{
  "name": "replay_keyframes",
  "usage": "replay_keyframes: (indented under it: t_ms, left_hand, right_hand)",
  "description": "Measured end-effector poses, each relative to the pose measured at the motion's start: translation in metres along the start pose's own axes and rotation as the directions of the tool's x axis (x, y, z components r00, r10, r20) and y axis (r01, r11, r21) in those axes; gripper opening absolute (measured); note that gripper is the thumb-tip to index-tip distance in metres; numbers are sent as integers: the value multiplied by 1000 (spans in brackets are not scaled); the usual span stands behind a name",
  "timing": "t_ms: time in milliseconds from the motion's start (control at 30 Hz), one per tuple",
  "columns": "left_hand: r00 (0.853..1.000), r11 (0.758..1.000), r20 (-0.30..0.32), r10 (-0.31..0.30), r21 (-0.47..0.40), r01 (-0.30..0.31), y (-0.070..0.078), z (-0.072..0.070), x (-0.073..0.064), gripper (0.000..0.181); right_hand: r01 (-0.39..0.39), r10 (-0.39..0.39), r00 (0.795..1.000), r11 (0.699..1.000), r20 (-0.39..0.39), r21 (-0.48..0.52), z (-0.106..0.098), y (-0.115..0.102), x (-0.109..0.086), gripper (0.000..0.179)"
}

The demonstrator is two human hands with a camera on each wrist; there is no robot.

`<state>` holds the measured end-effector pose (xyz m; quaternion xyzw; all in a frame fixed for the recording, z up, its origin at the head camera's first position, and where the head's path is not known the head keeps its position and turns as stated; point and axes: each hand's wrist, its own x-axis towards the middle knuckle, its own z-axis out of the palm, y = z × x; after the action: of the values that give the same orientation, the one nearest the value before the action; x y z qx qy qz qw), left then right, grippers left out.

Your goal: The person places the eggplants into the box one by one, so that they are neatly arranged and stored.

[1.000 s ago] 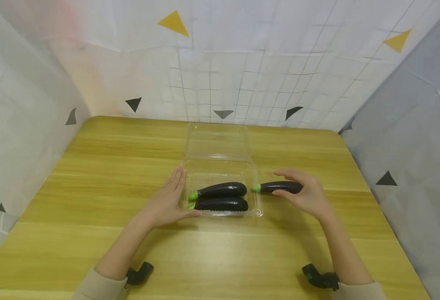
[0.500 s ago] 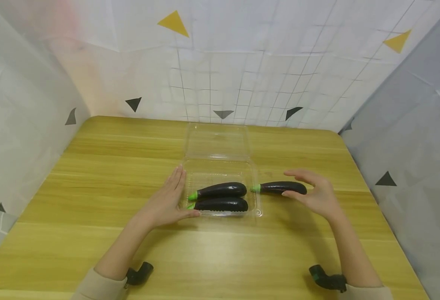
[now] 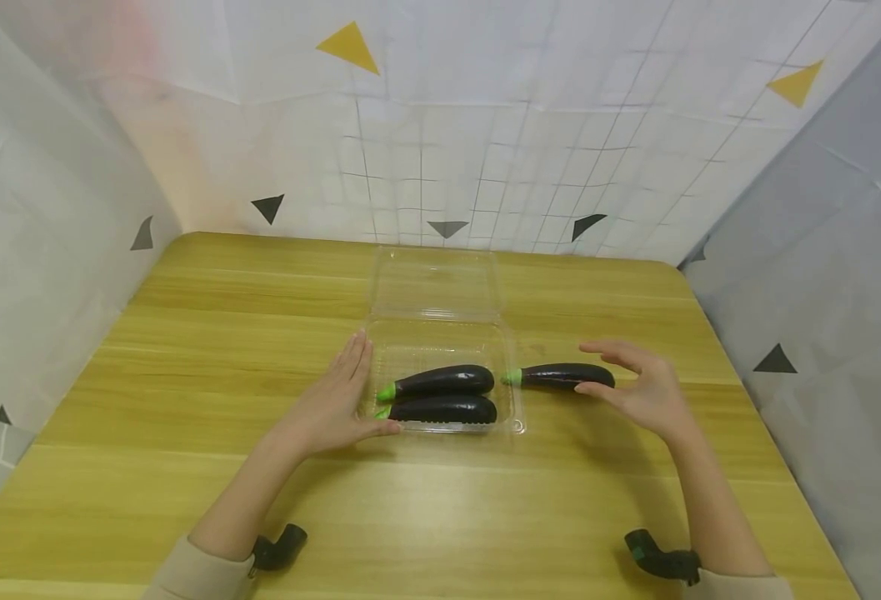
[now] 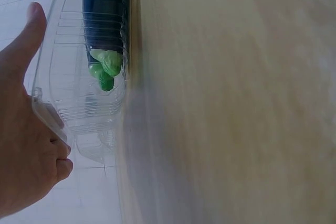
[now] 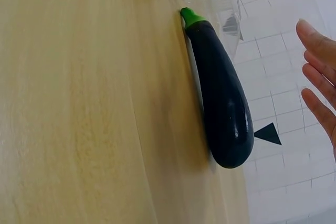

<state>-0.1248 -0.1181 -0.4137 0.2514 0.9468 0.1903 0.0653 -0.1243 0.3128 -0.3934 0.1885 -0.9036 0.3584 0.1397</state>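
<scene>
Two dark eggplants with green stems, one behind the other (image 3: 443, 380), lie inside a clear plastic clamshell box (image 3: 440, 333) whose lid (image 3: 436, 279) is folded back. At the box's left side rests my left hand (image 3: 331, 408), its fingers straight along the rim and its thumb reaching to the front edge. A third eggplant (image 3: 560, 375) lies on the table right of the box, stem towards it. Over its thick end is my right hand (image 3: 646, 396), thumb and fingers spread apart. The right wrist view shows a gap between those fingers (image 5: 317, 77) and the eggplant (image 5: 223, 98).
The wooden table (image 3: 440, 508) has white patterned sheets (image 3: 440, 150) hanging behind it and at both sides. A dark wrist camera mount (image 3: 278, 546) sits at the left wrist and another (image 3: 661, 558) at the right.
My right hand has moved right, off the third eggplant, uncovering its thick end. That eggplant stays in place. The left hand, the box and the two eggplants in it have not moved.
</scene>
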Motion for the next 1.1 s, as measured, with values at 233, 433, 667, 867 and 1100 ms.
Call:
replay_keyframes:
  t_ms: [233,433,667,867,1100]
  left_hand:
    - [1000,1000,-3,1,1,-1,0,0,-1,121]
    - [1000,1000,-10,5,4,-5,0,1,-1,122]
    - [1000,1000,-10,0,3,0,0,1,-1,122]
    - [1000,1000,-8,1,5,-1,0,1,0,122]
    - [1000,1000,-2,7,11,-7,0,1,0,121]
  right_hand:
    - [15,-15,1000,1000,8,14,0,5,1,54]
    - [-7,7,1000,1000,23,-5,1,8,2,53]
    - [-20,21,999,1000,36,-6,4,17,3,52]
    - [-23,23,999,1000,50,-6,11,26,3,47]
    - [-5,11,998,994,55,-107,17,37,-1,49]
